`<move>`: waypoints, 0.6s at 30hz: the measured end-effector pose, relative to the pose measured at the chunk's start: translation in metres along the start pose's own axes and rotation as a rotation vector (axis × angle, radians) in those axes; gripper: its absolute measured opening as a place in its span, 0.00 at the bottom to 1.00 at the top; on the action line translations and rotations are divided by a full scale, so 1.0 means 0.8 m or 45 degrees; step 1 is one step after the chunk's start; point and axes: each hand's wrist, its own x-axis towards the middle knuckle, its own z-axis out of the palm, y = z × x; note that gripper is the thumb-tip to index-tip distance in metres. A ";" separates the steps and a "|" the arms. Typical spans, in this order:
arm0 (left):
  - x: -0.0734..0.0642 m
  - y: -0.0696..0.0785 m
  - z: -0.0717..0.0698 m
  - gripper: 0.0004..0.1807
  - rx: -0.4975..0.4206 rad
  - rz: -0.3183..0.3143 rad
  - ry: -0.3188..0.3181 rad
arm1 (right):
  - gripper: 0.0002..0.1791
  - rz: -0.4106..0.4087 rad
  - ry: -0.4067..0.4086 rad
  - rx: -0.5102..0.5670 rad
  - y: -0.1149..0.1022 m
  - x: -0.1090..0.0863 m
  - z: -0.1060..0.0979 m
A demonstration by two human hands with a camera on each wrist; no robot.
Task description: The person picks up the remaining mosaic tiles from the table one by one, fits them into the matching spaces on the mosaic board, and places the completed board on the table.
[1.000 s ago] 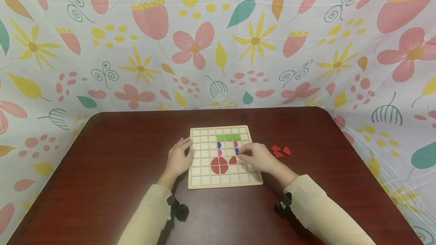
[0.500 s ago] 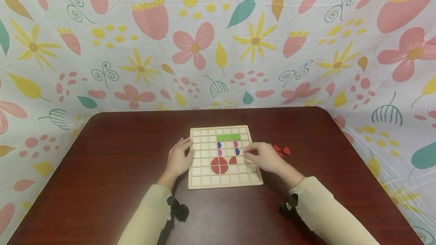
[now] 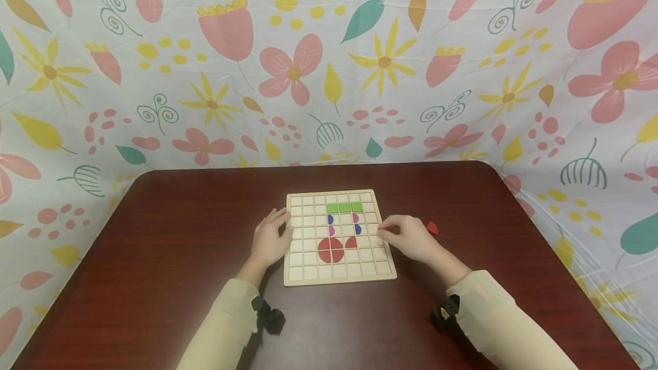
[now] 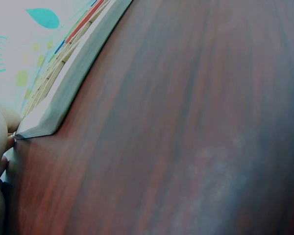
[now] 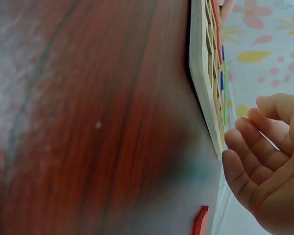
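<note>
A wooden grid board (image 3: 300, 272) lies flat on the table. My left hand (image 3: 269, 238) rests against its left edge, fingers loosely extended; the left wrist view catches fingers touching a board corner (image 4: 41, 122). Set in the cells are green squares (image 3: 344, 207), blue half-circles (image 3: 358, 229), pink half-circles (image 3: 356, 218), red quarter-circles (image 3: 324, 244) forming a disc, and a lone red quarter-circle (image 3: 352, 242). Over the right edge hovers my right hand (image 3: 408, 237). Its fingers (image 5: 245, 178) curl loosely, thumb apart from them, with nothing visible between.
On the table right of the board, a loose red piece (image 3: 432, 228) shows just behind my right hand, which may hide others. The right wrist view has a red piece (image 5: 201, 223) low in the frame. A flowered cloth (image 3: 329, 73) hangs behind the dark table (image 3: 154, 278).
My right hand has drawn back rightward from beside the blue half-circle to the board's right edge, uncovering cells and covering most loose red pieces. My left hand stays put.
</note>
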 end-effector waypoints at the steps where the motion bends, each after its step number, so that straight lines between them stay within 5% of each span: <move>1: 0.000 0.000 0.000 0.22 0.000 0.000 0.000 | 0.07 -0.001 0.001 0.000 0.001 0.000 -0.001; 18: -0.001 0.000 0.000 0.22 0.003 0.007 0.009 | 0.07 0.027 0.061 -0.037 0.015 -0.008 -0.012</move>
